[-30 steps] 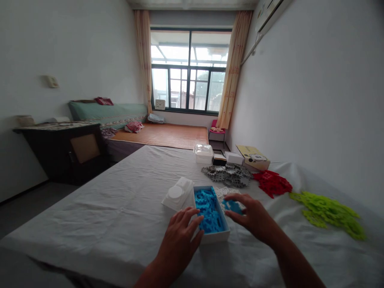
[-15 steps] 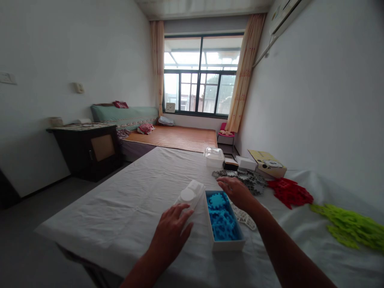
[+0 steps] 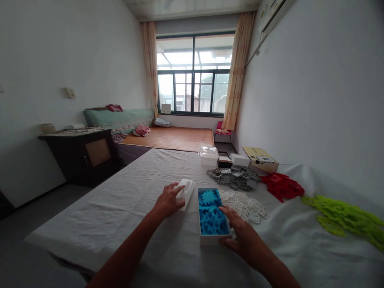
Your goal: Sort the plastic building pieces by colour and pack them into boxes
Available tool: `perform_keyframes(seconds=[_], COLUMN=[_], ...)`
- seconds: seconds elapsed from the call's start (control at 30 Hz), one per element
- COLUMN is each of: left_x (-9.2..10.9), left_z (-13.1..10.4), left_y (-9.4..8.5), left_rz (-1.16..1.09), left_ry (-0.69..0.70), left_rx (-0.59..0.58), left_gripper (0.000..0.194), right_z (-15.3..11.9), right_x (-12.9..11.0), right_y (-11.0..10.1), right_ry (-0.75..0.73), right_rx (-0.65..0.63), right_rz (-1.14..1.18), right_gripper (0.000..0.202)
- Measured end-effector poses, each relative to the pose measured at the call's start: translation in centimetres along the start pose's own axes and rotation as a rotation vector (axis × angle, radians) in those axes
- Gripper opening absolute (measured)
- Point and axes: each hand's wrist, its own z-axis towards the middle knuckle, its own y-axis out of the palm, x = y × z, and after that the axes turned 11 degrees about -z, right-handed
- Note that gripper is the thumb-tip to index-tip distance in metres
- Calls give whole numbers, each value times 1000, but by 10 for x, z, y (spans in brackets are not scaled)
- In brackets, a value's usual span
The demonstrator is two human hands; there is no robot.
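Note:
A white box (image 3: 213, 240), long and without a lid, stands on the cloth, filled with blue snowflake-shaped plastic pieces (image 3: 212, 220). My right hand (image 3: 241, 232) grips its near right corner, the fingertips at the right rim and the thumb against the near end. Left of the box lies a translucent white plastic tray (image 3: 188, 190). My left hand (image 3: 169, 201) has its fingers over the tray and its thumb at the near side, covering the tray's left part. White lattice pieces (image 3: 244, 204) lie in a loose pile just right of the box.
Grey pieces (image 3: 237, 178), red pieces (image 3: 282, 186) and lime-green pieces (image 3: 342, 216) lie in piles along the right. Behind them stand a clear plastic container (image 3: 208, 156), a black box (image 3: 224, 160), a small white box (image 3: 240, 160) and a yellow carton (image 3: 260, 159). White cloth (image 3: 114, 208) covers the table.
My right hand has come back from above the far pieces to the box's near right corner, uncovering the white pile. My left hand has moved forward onto the plastic tray. The view has shifted slightly.

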Motion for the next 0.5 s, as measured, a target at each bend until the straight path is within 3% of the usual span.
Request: perform_keyframes(seconds=[0.1, 0.2, 0.33, 0.5], left_x=[22, 67, 118, 127], left_z=[-2, -12, -25, -27], left_y=[-21, -31, -15, 11], left_rz=[-63, -137, -115, -35], left_ry=[-21, 93, 153, 122], left_rx=[130, 132, 28, -24], left_gripper=[42, 46, 49, 44], right_z=[1, -2, -8, -9], right_x=[4, 9, 9, 3], right_y=[20, 36, 45, 44], right_ry=[-14, -58, -59, -49], right_rx=[97, 206, 275, 316], right_rz=[4, 39, 45, 48], right_gripper=[81, 76, 68, 65])
